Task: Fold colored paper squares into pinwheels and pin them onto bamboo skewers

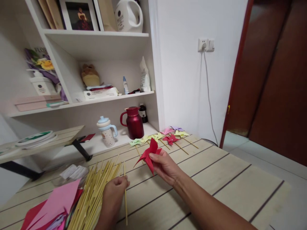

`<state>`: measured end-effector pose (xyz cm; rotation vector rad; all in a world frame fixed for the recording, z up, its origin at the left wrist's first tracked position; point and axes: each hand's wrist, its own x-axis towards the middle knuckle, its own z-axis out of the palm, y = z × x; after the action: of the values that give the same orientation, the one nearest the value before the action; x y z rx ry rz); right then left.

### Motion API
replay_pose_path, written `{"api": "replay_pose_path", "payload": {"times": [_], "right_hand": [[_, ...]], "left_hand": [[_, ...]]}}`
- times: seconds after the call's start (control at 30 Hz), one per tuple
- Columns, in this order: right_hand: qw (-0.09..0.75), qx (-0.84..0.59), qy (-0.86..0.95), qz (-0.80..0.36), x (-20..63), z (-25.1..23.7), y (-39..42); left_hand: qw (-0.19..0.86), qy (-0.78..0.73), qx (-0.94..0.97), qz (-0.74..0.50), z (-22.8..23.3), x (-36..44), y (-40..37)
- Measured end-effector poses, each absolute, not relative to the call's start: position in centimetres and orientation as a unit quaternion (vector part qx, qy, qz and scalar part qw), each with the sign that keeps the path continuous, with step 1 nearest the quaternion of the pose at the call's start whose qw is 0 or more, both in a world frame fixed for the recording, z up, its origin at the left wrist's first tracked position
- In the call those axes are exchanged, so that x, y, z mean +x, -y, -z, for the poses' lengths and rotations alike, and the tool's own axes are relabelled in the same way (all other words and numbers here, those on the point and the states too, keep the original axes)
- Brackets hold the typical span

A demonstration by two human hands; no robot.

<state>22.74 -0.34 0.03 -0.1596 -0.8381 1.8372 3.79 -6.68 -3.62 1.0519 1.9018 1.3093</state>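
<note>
My right hand [165,166] holds a red folded paper pinwheel [149,155] above the wooden table [216,182]. My left hand [115,191] pinches a single thin bamboo stick [125,191] that lies upright across the tabletop, beside a pile of several similar sticks [96,188]. Finished pinwheels on sticks [165,135], in green, yellow, pink, red and purple, lie in a row at the far edge of the table.
Pink and red paper sheets [55,204] lie at the near left. A clear bag with white pieces [72,172] sits behind the sticks. White shelves hold a dark red jug [133,123], a lidded cup [106,131], bottles and boxes. A brown door [275,80] is at right.
</note>
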Motion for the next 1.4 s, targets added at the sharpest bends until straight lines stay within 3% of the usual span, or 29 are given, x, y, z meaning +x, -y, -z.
{"api": "replay_pose_path", "payload": {"times": [0.3, 0.57, 0.87, 1.17, 1.4], "right_hand": [[0.491, -0.090, 0.360, -0.788, 22.1, 0.8, 0.8], [0.465, -0.102, 0.393, -0.787, 22.1, 1.5, 0.9], [0.456, -0.095, 0.407, -0.786, 21.9, 1.5, 0.9], [0.450, -0.089, 0.406, -0.791, 22.1, 1.4, 0.7], [0.448, -0.079, 0.418, -0.786, 22.1, 1.3, 0.8]], "left_hand": [[0.480, -0.543, 0.215, -0.655, 3.7, 2.3, 7.4], [0.600, -0.423, 0.240, -0.635, 1.9, 3.9, 8.5], [0.617, -0.409, 0.268, -0.617, 2.8, 4.7, 8.4], [0.537, -0.382, 0.288, -0.695, 2.8, 4.8, 8.5], [0.554, -0.345, 0.267, -0.709, 2.7, 4.2, 8.7]]}}
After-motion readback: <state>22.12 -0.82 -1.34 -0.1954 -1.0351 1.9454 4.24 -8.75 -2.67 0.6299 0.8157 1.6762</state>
